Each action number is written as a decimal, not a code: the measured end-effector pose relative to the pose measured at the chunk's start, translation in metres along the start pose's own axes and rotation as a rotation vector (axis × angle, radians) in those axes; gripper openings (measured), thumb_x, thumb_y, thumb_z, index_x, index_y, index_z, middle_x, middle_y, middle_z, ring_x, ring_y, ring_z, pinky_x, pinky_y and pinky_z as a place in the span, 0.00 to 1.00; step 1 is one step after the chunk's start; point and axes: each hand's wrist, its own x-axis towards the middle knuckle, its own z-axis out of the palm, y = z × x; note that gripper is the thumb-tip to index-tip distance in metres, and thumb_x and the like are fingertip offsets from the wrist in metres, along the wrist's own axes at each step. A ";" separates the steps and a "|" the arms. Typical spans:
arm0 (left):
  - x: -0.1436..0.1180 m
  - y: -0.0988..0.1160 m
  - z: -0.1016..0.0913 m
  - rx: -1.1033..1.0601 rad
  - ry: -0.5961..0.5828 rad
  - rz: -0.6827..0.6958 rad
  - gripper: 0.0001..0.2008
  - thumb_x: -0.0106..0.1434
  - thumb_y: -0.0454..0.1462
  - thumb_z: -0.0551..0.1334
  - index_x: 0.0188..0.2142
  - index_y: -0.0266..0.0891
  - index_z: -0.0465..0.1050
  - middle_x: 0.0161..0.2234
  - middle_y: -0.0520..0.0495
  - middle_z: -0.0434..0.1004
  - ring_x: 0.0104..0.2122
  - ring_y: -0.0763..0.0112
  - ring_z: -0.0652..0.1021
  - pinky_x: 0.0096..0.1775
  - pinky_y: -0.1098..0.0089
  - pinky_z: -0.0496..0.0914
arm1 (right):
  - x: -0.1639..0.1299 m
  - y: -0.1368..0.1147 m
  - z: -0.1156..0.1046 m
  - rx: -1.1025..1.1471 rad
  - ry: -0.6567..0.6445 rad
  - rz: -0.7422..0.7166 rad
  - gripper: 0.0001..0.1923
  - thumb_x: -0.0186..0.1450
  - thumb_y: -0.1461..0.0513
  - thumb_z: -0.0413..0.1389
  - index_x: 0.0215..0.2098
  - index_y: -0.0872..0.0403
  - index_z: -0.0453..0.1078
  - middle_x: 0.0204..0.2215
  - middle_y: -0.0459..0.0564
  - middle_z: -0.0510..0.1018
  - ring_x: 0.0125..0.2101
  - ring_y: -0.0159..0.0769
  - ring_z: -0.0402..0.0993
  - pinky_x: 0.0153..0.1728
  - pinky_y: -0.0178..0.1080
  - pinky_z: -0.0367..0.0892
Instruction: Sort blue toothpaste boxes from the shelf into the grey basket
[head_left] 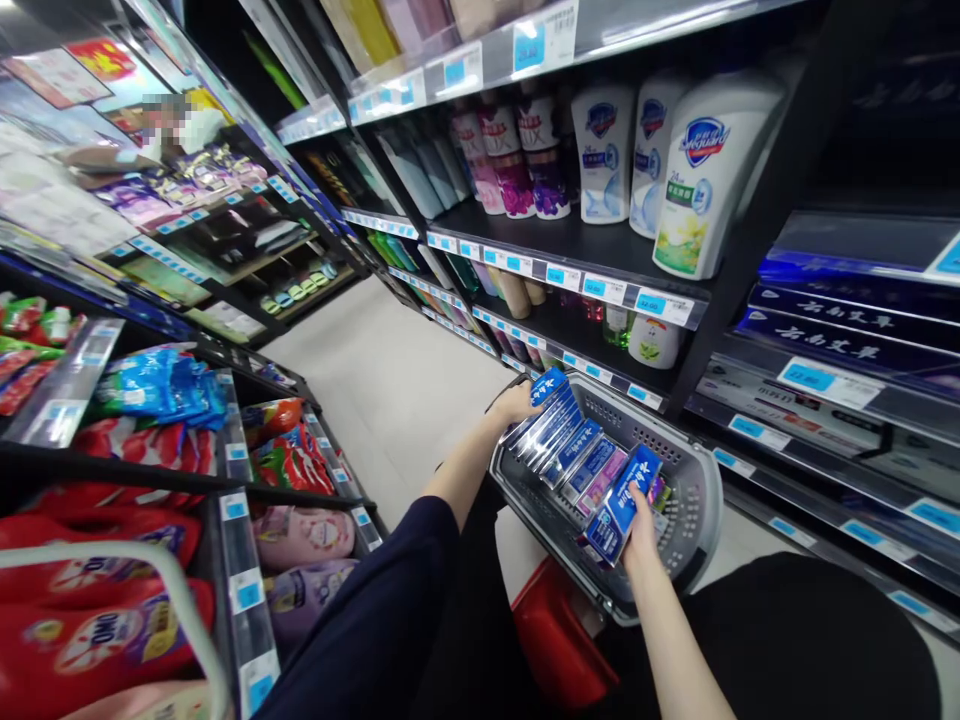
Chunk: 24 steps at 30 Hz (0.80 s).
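A grey plastic shopping basket [694, 480] sits low in front of me, with a row of blue toothpaste boxes [574, 452] standing side by side in it. My left hand [516, 402] is at the basket's far left corner, its fingers closed on a blue toothpaste box [551, 386] at the end of the row. At the near right side, my right hand [641, 525] grips another blue toothpaste box [621, 500], tilted over the basket, thumb on its front. A pink and purple box [602, 482] lies between them. The left fingertips are partly hidden.
Shelves of body wash bottles [709, 175] rise ahead, and flat dark blue boxes [817, 335] fill the right shelf. Red detergent bags [97, 640] stand at the left. A red object [559, 635] is under the basket. A person [169, 125] is far back left.
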 end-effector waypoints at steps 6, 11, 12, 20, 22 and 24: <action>0.015 -0.002 0.011 0.118 -0.055 -0.015 0.32 0.59 0.50 0.57 0.55 0.30 0.58 0.49 0.29 0.74 0.50 0.49 0.75 0.48 0.61 0.67 | -0.007 -0.006 0.009 0.035 0.043 0.026 0.15 0.55 0.53 0.59 0.37 0.53 0.71 0.27 0.50 0.81 0.32 0.45 0.79 0.34 0.45 0.75; 0.017 -0.004 0.015 0.127 -0.086 -0.020 0.31 0.60 0.51 0.56 0.54 0.31 0.59 0.46 0.32 0.76 0.47 0.50 0.77 0.46 0.62 0.68 | -0.008 -0.008 0.014 0.035 0.065 0.022 0.16 0.55 0.53 0.59 0.38 0.53 0.71 0.26 0.49 0.81 0.31 0.44 0.79 0.33 0.44 0.74; 0.017 -0.005 0.015 0.123 -0.091 -0.017 0.31 0.60 0.52 0.56 0.54 0.32 0.59 0.46 0.33 0.76 0.47 0.51 0.77 0.46 0.62 0.68 | -0.008 -0.008 0.015 0.041 0.065 0.024 0.16 0.55 0.53 0.59 0.38 0.53 0.71 0.25 0.49 0.81 0.30 0.44 0.79 0.33 0.44 0.74; 0.014 -0.007 0.020 0.114 -0.115 -0.046 0.40 0.52 0.49 0.66 0.58 0.35 0.54 0.50 0.35 0.74 0.50 0.52 0.75 0.48 0.64 0.68 | -0.007 -0.007 0.015 0.069 0.037 0.005 0.16 0.55 0.54 0.60 0.38 0.55 0.71 0.23 0.48 0.80 0.28 0.43 0.79 0.33 0.43 0.75; 0.011 -0.004 0.024 0.125 -0.108 -0.093 0.46 0.47 0.47 0.69 0.60 0.36 0.50 0.52 0.34 0.72 0.51 0.50 0.74 0.48 0.62 0.68 | -0.006 -0.007 0.014 0.072 0.031 0.000 0.17 0.55 0.53 0.59 0.39 0.54 0.71 0.23 0.48 0.80 0.29 0.43 0.79 0.33 0.43 0.75; 0.009 0.001 0.028 0.136 -0.093 -0.155 0.49 0.46 0.47 0.70 0.62 0.38 0.47 0.53 0.33 0.71 0.51 0.48 0.74 0.47 0.61 0.69 | -0.005 -0.008 0.014 0.070 0.037 0.000 0.16 0.56 0.54 0.59 0.39 0.54 0.71 0.24 0.47 0.80 0.30 0.43 0.79 0.33 0.43 0.75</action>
